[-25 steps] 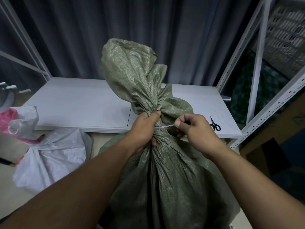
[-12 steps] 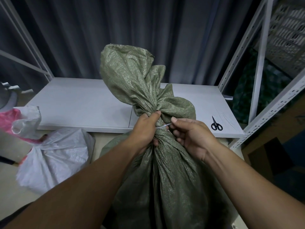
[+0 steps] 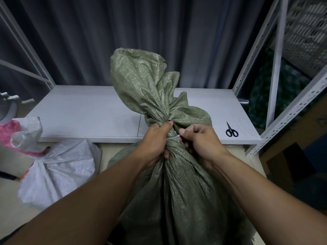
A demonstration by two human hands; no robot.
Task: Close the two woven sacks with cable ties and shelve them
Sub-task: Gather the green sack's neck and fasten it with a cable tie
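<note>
Cinching step: green sack (image 3: 177, 191) stands just in front of shelf (image 3: 88, 112), left hand (image 3: 155, 138) clenching its gathered neck, right hand (image 3: 200, 138) pinching cable tie (image 3: 174, 137) tail. Next: firm pull, neck kept bunched.

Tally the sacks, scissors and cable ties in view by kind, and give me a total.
Woven sacks: 2, the green sack and the white sack
Scissors: 1, the black scissors on the shelf
Cable ties: 1 plainly seen, the white cable tie at the green sack's neck; pale strips beside the scissors are too faint to count
Total: 4
</note>
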